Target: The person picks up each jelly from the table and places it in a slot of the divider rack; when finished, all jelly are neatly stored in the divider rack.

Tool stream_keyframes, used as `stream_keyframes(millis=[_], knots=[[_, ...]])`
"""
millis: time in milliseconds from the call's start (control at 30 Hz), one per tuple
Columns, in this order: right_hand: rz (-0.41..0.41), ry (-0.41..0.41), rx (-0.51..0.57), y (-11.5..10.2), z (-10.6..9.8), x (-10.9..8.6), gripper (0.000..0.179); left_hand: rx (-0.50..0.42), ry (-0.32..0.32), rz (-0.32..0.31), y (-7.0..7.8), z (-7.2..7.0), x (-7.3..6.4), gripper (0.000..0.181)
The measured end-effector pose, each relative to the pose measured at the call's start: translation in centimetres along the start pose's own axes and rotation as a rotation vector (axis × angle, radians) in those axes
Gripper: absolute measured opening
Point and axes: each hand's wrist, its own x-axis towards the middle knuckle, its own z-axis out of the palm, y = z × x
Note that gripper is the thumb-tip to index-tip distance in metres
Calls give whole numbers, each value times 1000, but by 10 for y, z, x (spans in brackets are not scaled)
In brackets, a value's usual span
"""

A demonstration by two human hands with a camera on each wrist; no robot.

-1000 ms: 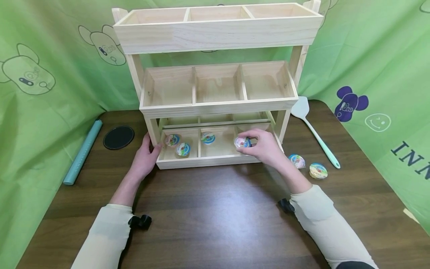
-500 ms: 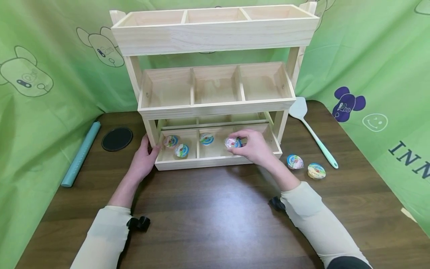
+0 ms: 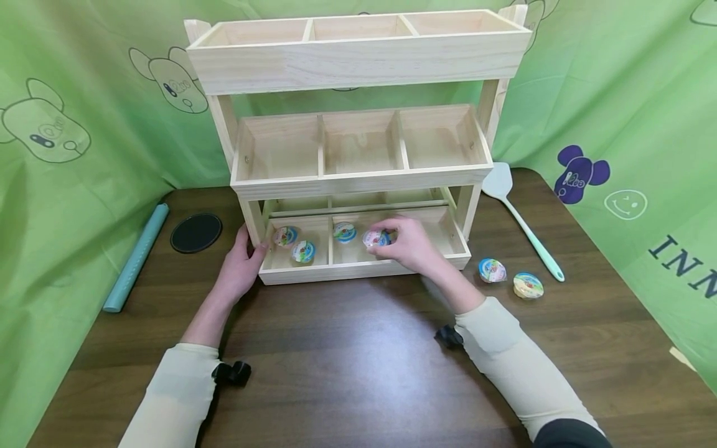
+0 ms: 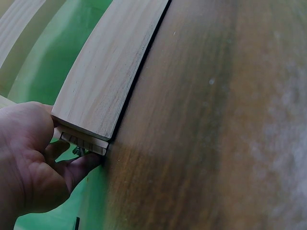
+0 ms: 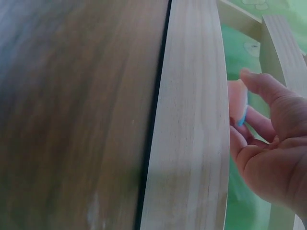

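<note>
Reaching into the bottom middle compartment (image 3: 354, 253) of the shelf (image 3: 358, 65), the right hand (image 3: 407, 247) pinches one cup (image 3: 374, 239); the left hand (image 3: 238, 270) grips the shelf's lower left end. Six cups are there: this one, another (image 3: 344, 232) in the same compartment, two (image 3: 303, 251) in the left compartment (image 3: 317, 231), two (image 3: 492, 270) on the desk (image 3: 336, 373), right of the shelf. The pinched cup has moved leftward since one second ago.

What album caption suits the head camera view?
Left hand grips the wooden shelf; right hand pinches a cup at its bottom tray.
</note>
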Motion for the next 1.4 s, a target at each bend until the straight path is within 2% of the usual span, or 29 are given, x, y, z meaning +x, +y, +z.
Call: stream_keyframes(millis=[600, 900, 1200, 1400], knots=[[29, -151, -148, -7, 15, 14, 43, 7, -3, 8, 3, 1, 3, 70], [1, -169, -215, -9, 17, 20, 41, 2, 1, 16, 4, 1, 5, 70], [17, -182, -205, -10, 18, 24, 49, -9, -6, 14, 3, 1, 3, 71], [48, -173, -141, -9, 19, 22, 55, -3, 9, 12, 0, 1, 0, 70]])
